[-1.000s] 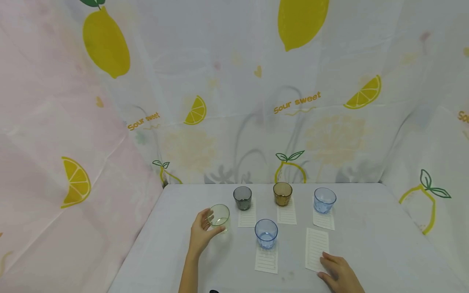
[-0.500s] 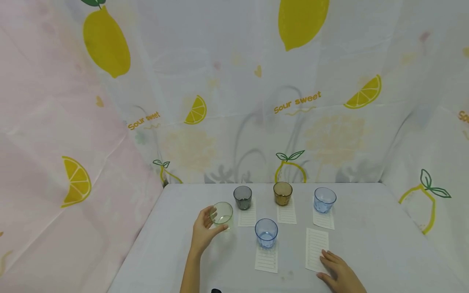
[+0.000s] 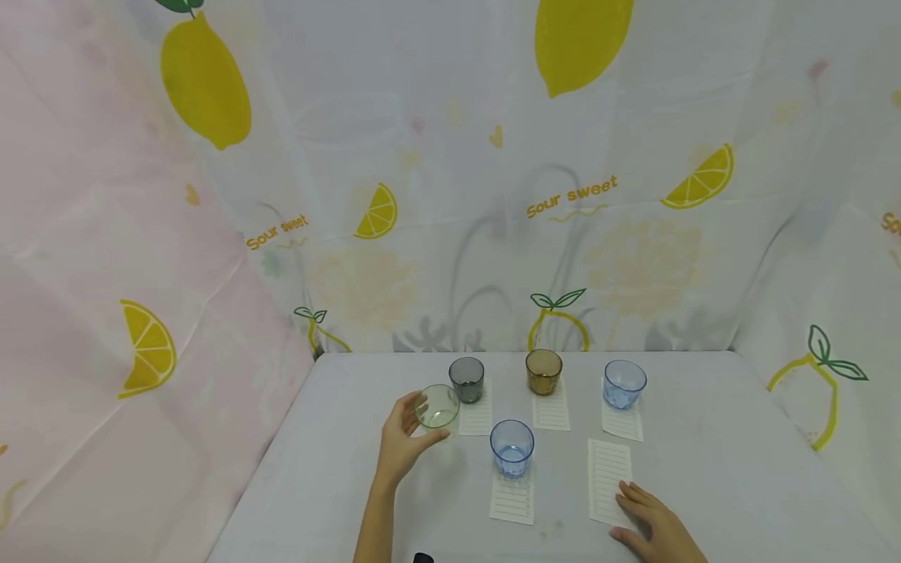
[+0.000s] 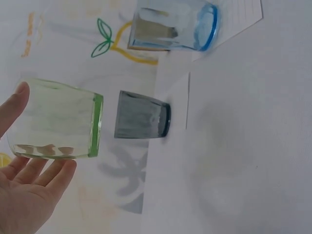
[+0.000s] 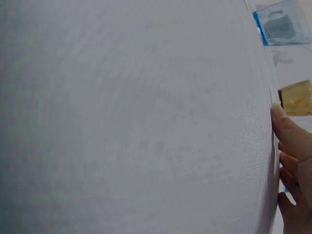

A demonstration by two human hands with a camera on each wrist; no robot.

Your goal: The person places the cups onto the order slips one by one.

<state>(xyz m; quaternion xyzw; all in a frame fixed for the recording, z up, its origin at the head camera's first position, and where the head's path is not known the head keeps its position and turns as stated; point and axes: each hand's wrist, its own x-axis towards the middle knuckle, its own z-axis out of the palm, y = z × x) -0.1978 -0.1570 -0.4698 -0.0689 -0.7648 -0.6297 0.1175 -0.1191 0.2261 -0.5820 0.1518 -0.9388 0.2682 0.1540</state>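
Observation:
My left hand (image 3: 404, 444) holds a pale green glass (image 4: 58, 119) between thumb and fingers, raised above the table in the left wrist view. Just behind it stands a grey glass (image 3: 467, 381) on a lined paper slip (image 3: 475, 421). To the right of the held glass, a blue glass (image 3: 511, 450) rests at the top of another slip (image 3: 512, 500). Low on the right, my right hand (image 3: 655, 522) lies with relaxed fingers at the edge of a lined slip (image 3: 608, 477) that bears no glass. Nothing is held in it.
At the back of the white table (image 3: 303, 469), an amber glass (image 3: 543, 373) and a second blue glass (image 3: 623, 385) stand on their own slips. A lemon-print cloth (image 3: 450, 258) hangs behind the table. A small black object (image 3: 423, 557) shows at the bottom edge.
My left hand has carried the green glass to the right and slightly farther back, close to the grey glass. The right hand has stayed nearly still.

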